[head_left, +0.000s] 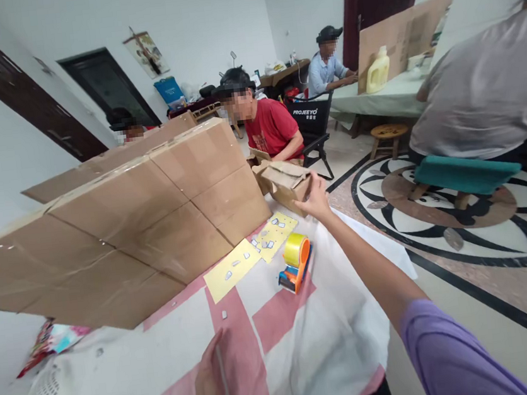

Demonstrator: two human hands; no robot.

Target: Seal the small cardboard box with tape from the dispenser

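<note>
At the table's far right corner my right hand (315,199) grips the near end of a small cardboard box (285,179), thumb below and fingers over its edge. My left hand (209,381) rests low at the front of the table, fingers stretched out, holding nothing. Just beyond its fingertip lies a small whitish piece (224,315). An orange and blue tape dispenser (296,263) with yellow tape stands on the cloth. Behind it are two yellow sheets, one with a few greyish pieces (233,267), the other with several cut-out shapes (275,234).
A large cardboard partition (153,229) crosses the table on a pink and white cloth (179,334). Beyond it, a person in a red shirt (274,126) sits close to the small box. A wooden stool (388,132) and a person on a teal seat (467,168) are to the right.
</note>
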